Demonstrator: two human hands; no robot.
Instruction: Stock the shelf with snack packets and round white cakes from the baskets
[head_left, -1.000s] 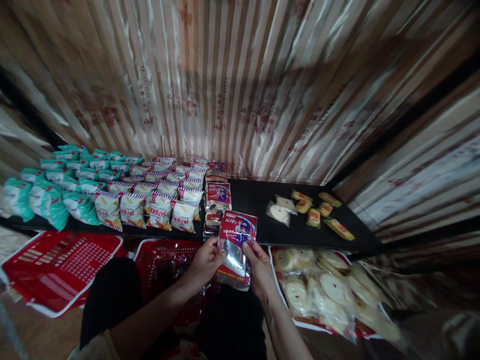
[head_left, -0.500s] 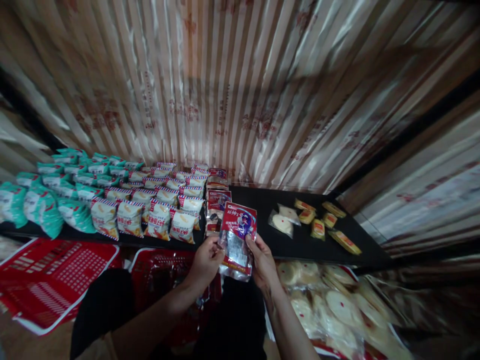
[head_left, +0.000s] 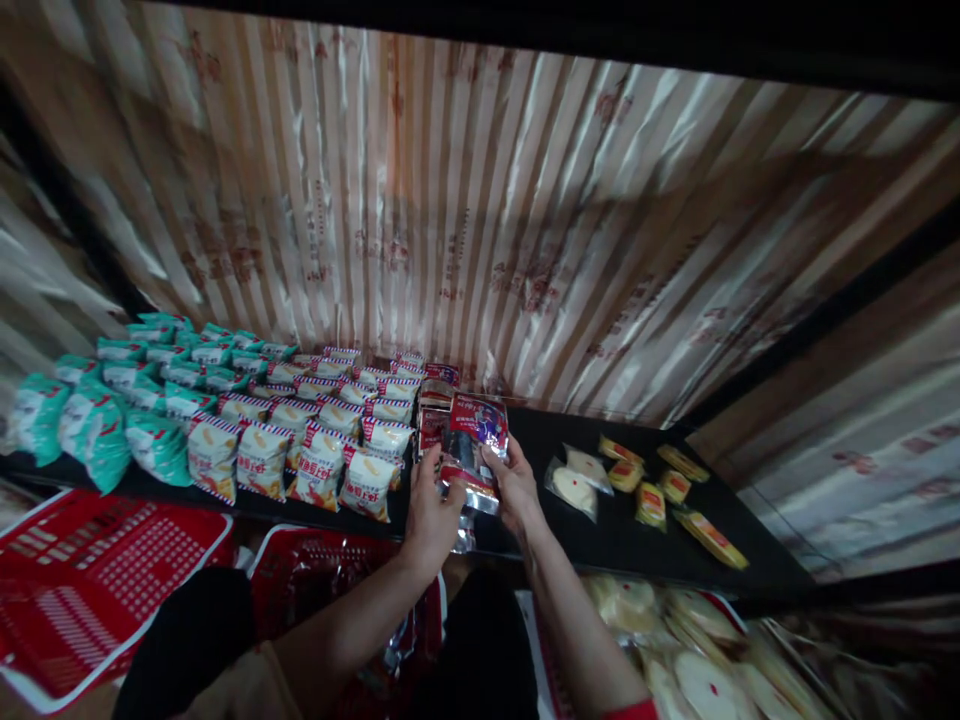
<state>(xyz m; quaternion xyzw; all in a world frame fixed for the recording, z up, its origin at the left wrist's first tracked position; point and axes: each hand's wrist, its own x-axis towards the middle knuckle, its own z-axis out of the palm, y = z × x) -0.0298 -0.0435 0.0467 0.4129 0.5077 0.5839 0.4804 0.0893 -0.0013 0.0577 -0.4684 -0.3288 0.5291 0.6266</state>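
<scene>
Between my two hands is a red and purple snack packet (head_left: 486, 425) with a clear window and a silver lower edge. My left hand (head_left: 433, 512) is closed on its lower left side, and my right hand (head_left: 516, 482) pinches its right edge. Below the packet, near my left fingers, shows another silvery edge; whether it belongs to a second packet I cannot tell. Just behind, similar red packets (head_left: 429, 422) lie in a row on the black shelf (head_left: 529, 520), partly covered by the held one.
White snack bags (head_left: 367, 482) and teal bags (head_left: 157, 445) stand in rows to the left. Round white wafers in clear bags (head_left: 574, 487) and small yellow packs (head_left: 651, 505) lie to the right. Red baskets (head_left: 112, 570) are below, beside bagged round wafers (head_left: 705, 680). Striped sheeting (head_left: 480, 220) hangs behind.
My hands have tilted the packet and brought it forward over the shelf, nearer the row of red packets. The view has shifted, so the shelf appears lower.
</scene>
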